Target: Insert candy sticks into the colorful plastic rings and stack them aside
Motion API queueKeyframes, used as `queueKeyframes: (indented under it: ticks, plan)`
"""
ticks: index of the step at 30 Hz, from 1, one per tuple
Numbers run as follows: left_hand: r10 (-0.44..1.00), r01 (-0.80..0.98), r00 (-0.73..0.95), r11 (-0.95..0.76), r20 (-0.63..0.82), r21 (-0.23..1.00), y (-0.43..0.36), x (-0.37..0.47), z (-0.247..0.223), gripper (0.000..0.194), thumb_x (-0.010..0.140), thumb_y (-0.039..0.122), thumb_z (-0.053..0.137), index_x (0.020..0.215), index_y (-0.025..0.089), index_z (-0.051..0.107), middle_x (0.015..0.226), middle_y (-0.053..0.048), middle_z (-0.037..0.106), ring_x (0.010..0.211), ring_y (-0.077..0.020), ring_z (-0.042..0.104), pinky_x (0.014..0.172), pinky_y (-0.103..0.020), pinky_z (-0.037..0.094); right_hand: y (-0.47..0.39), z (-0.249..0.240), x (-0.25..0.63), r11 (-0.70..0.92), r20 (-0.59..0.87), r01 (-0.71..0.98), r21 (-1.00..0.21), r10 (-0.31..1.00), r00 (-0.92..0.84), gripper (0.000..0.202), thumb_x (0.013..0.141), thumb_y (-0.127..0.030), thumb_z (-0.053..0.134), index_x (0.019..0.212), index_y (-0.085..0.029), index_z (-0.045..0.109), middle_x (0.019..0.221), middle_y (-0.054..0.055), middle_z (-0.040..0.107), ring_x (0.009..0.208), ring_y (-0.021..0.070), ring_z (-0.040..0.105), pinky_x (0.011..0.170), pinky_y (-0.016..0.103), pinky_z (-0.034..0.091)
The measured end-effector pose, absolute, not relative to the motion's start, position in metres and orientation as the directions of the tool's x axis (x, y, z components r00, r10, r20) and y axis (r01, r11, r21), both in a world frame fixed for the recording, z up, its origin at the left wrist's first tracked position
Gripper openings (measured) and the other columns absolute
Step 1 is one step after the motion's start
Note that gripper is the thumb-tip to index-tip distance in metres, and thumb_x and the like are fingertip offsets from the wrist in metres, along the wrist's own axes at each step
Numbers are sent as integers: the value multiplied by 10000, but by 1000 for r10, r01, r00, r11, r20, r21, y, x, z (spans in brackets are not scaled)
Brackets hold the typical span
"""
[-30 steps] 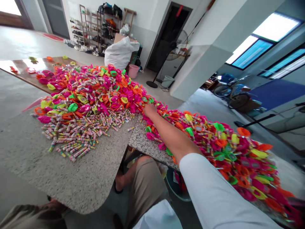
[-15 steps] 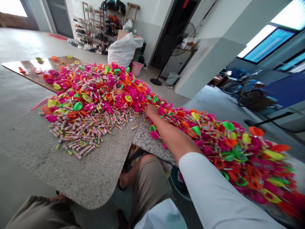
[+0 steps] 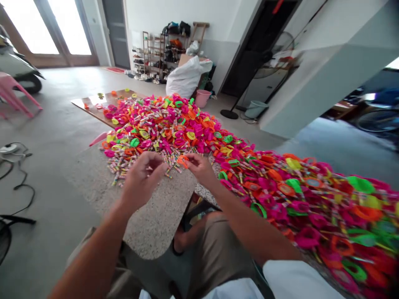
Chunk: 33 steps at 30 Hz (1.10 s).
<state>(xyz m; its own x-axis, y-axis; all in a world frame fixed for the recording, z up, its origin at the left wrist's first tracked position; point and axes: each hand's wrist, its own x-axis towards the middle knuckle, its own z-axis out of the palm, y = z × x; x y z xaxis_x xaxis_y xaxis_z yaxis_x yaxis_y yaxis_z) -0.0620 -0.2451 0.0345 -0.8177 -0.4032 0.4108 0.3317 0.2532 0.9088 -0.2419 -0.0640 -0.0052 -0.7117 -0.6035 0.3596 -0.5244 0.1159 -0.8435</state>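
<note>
Head: one toy (image 3: 182,161) between two hands (image 3: 141,176) (image 3: 202,168)

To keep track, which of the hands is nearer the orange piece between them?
Right. The right hand holds the orange piece; the left hand is apart from it, off to its left.

— Counting hands?
— See two: one left hand (image 3: 141,176), one right hand (image 3: 202,169).
— Holding how many pieces?
— Make out one orange piece (image 3: 183,161), in the right.
— And heaped up?
— Can't number the bright plastic pieces (image 3: 204,135) or the printed tubes (image 3: 116,168); far too many, overlapping.
— Spotting buckets?
— Count two: one pink bucket (image 3: 203,99), one grey bucket (image 3: 256,109). Add one large white sack (image 3: 183,78).
</note>
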Motion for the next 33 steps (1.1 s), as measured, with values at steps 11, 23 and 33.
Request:
queueKeyframes:
  ticks: [11,23,33]
  plan:
    - [-158,317,-925,188,347,930,-255,-86,-10,326,937,503,736,1013,186,738,1101,-97,714,1026,-206,654,917,-331,523,-82,-15,-204,59,508,-725,-686,-674,-536,202,987,-335,652,1133,-265,773,1078,66,770,1021,231,704,944,406,561]
    - [-304,227,-906,239,295,944,-269,-88,-23,374,914,542,711,830,187,626,721,21,515,657,-119,439,603,-237,379,-34,-48,-278,771,37,-565,-295,-581,-813,299,931,-122,569,1136,-165,783,1321,179,684,1160,295,697,1021,371,521]
    - [-321,203,-917,139,238,969,-264,-91,-27,372,839,526,796,927,177,705,838,-25,667,744,-146,581,701,-265,489,-53,-27,-239,555,139,-626,-548,-678,-722,225,1048,-349,522,1116,-203,679,1104,93,753,1067,245,708,967,371,538]
